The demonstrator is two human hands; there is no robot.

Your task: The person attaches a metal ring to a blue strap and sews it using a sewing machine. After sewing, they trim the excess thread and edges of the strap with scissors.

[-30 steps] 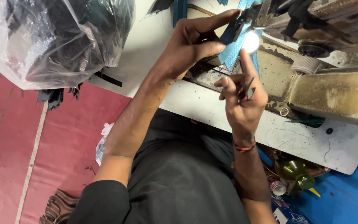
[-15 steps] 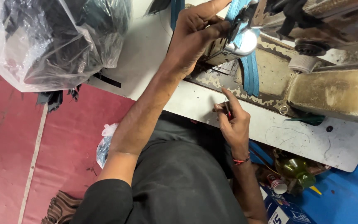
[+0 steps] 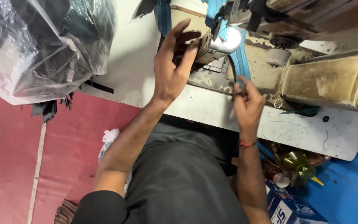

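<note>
Strap [image 3: 240, 62], blue and hanging by the machine [image 3: 324, 79] head, is now released by the left hand [image 3: 171, 68], which is spread against the head, while small snips [image 3: 238, 90] are pinched in the lowered right hand [image 3: 248, 108].

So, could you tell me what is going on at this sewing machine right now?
A person sits at a white table with an old sewing machine. The left hand reaches up to the machine's head, its fingers against the metal part where a blue strap runs through. The right hand pinches a small dark tool just below the strap. A clear plastic bag of dark fabric sits at the left.
</note>
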